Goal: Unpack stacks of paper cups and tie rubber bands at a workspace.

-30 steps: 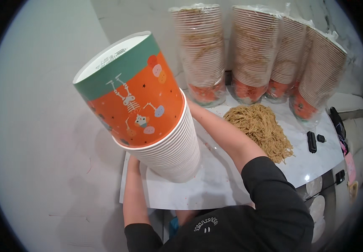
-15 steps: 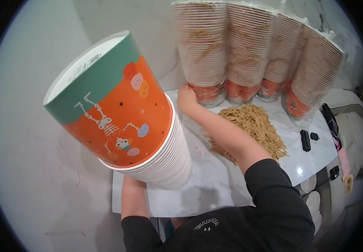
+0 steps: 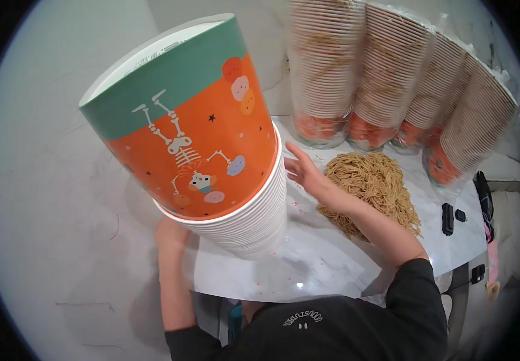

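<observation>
A tall stack of nested paper buckets (image 3: 193,120) stands upside down close in front of me. Its top bucket is orange and green with a skeleton print, and white rims show below. My right hand (image 3: 308,174) is just right of the stack, open, fingers apart, with nothing in it. My left hand (image 3: 171,231) is at the stack's left side; its fingers are hidden behind the rims, so its grip does not show. A heap of thin tan strands, like rubber bands (image 3: 371,192), lies on the table right of my right hand.
Several plastic-wrapped bucket stacks (image 3: 326,72) line the back right of the marble-patterned table (image 3: 236,283). Two small black devices (image 3: 447,218) lie near its right edge. Small orange scraps (image 3: 296,207) dot the tabletop. A pale wall (image 3: 61,180) is at left.
My right hand has drawn back from the base of a wrapped stack toward the near bucket stack, its fingers now spread. The whole view has shifted, with the table contents appearing farther right.
</observation>
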{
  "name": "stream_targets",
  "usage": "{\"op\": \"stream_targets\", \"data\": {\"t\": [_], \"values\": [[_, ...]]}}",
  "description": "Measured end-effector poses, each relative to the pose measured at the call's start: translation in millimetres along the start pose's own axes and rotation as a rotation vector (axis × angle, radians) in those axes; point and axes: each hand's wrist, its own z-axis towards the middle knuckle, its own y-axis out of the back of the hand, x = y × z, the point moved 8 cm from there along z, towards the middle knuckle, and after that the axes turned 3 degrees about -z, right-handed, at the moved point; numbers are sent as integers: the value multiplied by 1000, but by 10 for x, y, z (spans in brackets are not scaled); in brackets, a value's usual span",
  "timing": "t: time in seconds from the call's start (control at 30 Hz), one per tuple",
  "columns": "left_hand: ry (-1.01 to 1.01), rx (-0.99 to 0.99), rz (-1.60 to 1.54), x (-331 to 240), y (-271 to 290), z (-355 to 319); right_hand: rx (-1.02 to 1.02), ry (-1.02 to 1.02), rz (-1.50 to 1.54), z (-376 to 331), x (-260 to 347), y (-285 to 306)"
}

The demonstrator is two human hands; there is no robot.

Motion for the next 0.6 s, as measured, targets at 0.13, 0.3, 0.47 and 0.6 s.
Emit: {"op": "stream_targets", "data": {"t": [0.13, 0.3, 0.47, 0.6], "values": [[-274, -176, -283, -36, 489, -799, 64, 174, -12, -110, 428, -393], [-623, -70, -910, -715, 102, -937, -66, 294, -225, 9, 716, -718], [-560, -193, -1143, -922, 9, -735, -174, 301, -98, 170, 756, -715], [-653, -242, -1117, -1110, 195, -654, -241, 327, -140, 225, 942, -612]]}}
